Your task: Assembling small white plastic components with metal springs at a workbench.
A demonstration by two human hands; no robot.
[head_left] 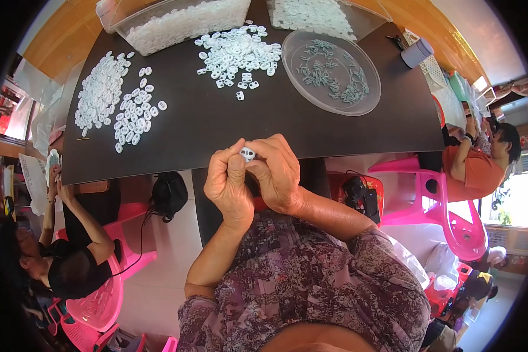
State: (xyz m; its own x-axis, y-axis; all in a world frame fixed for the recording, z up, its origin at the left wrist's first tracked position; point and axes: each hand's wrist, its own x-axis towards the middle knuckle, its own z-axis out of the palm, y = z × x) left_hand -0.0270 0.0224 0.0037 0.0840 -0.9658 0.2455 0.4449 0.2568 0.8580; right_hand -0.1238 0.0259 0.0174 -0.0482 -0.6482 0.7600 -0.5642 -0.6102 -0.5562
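Observation:
Both my hands meet just beyond the table's near edge. Between their fingertips is a small white plastic piece (247, 154) with dark round holes in its face. My left hand (227, 186) pinches it from the left, thumb and forefinger closed. On the other side my right hand (279, 175) grips the same piece with thumb and curled fingers. The fingers cover its edges. Ahead lies a heap of white pieces with holes (240, 54), a few scattered at its near side. White oval caps (101, 89) form a pile at the left, with a looser group (136, 115) beside it.
A round clear tray (336, 67) of small grey-green pins stands right on the dark table (211, 117). Two clear bins (129, 42) (358, 14) of white pieces line the back. A grey-lidded container (416, 53) is far right. People sit at both sides, near pink chairs (419, 202).

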